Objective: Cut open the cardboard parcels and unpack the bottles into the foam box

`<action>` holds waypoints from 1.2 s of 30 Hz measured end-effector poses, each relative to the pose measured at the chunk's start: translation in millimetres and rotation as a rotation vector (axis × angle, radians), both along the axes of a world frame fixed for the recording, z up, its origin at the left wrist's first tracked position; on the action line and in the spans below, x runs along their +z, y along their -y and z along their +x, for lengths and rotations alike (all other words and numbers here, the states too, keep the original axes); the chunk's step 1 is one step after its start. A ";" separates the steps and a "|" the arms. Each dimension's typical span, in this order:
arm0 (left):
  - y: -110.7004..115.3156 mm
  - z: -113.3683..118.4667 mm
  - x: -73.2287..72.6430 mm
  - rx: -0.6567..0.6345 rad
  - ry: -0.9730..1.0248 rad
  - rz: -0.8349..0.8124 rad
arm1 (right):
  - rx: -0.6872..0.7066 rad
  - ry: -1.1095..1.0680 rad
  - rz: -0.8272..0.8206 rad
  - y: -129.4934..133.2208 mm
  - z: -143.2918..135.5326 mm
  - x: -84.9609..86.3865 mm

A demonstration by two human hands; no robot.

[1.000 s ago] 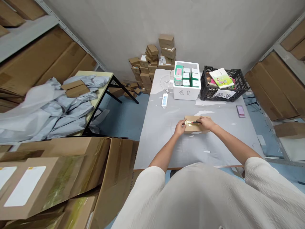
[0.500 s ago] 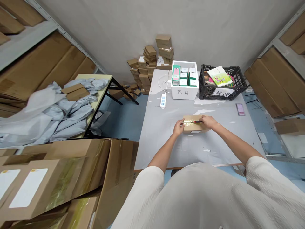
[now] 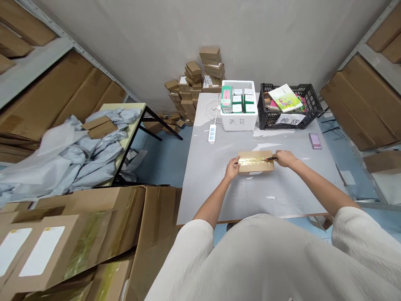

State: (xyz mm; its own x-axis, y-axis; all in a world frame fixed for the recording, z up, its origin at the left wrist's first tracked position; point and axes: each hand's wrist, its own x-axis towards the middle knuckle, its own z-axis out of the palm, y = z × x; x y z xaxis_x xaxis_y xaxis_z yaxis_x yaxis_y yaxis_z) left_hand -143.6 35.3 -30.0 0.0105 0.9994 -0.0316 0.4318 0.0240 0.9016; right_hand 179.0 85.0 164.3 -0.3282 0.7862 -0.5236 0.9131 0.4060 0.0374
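Observation:
A small cardboard box [image 3: 256,168] lies on the grey table [image 3: 209,184] right in front of me, with shiny clear tape along its top. My left hand [image 3: 232,168] grips the box's left end, fingers bent around the edge. In my right hand [image 3: 286,159] is a red and black utility knife [image 3: 271,159], its tip over the taped seam near the box's right end. The fist hides most of the handle. A dark bit shows by the left fingers, too small to name.
Behind the box stand a white foam bin [image 3: 239,123] of green-and-white boxes and a black crate [image 3: 266,119] with booklets. A power strip [image 3: 212,133] lies left, a pixelated phone-like item [image 3: 315,141] right. Stacked cartons [image 3: 125,221] flank my left side.
My right hand has drawn the knife rightward along the tape, from the box's middle to its right end. The left hand stays on the box. The view has shifted slightly.

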 end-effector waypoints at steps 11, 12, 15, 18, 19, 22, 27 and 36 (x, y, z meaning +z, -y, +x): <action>2.9 0.5 0.0 0.034 -0.101 0.014 | 0.056 -0.017 0.013 -8.5 41.0 -3.4; 3.1 1.0 0.4 0.039 -0.112 0.013 | 0.062 -0.022 0.012 -9.4 43.8 -4.0; 3.7 2.4 2.3 0.043 -0.146 0.003 | 0.064 -0.043 0.004 -11.7 51.8 -5.7; 4.1 3.2 5.6 0.054 -0.172 -0.010 | 0.063 -0.070 -0.003 -14.1 59.7 -7.3; 4.2 3.6 7.0 0.060 -0.179 -0.016 | 0.063 -0.080 -0.004 -15.1 62.7 -7.7; 3.9 5.9 12.5 0.086 -0.194 -0.041 | 0.071 -0.109 -0.006 -19.8 75.0 -8.3; 0.9 16.6 26.4 0.132 -0.279 -0.070 | 0.029 -0.114 0.002 -28.8 108.1 -10.4; 1.9 84.3 71.2 -0.040 -0.605 -0.001 | -0.027 -0.363 -0.010 -23.0 122.8 -27.2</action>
